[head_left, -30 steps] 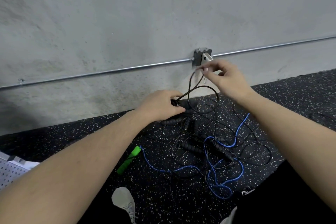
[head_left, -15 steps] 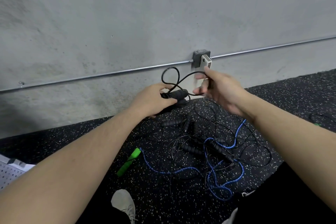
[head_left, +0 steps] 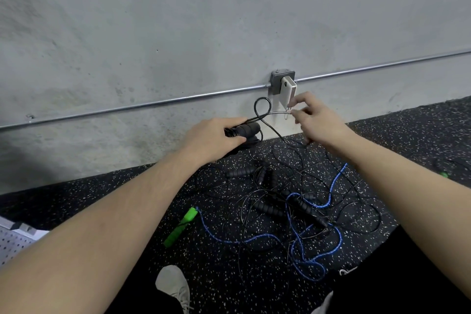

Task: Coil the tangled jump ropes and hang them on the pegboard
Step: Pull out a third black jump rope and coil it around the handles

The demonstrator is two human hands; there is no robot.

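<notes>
two hands [head_left: 214, 139] [head_left: 316, 120] busy | left grips black handles [head_left: 246, 130], right pinches its thin rope [head_left: 274, 114] above floor pile [head_left: 293, 201] | risk: trailing rope snags pile, drags blue rope [head_left: 331, 186], tightening knots

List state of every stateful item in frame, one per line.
left hand: grips black handles, with coiled cord
right hand: pinches black cord, lifted off floor
blue rope: loose on floor, tangled among black ropes
green handle: lying flat on floor
black rope pile: tangled, uncoiled
pegboard: corner only, nothing visibly hung
white adapter: on wall box
</notes>
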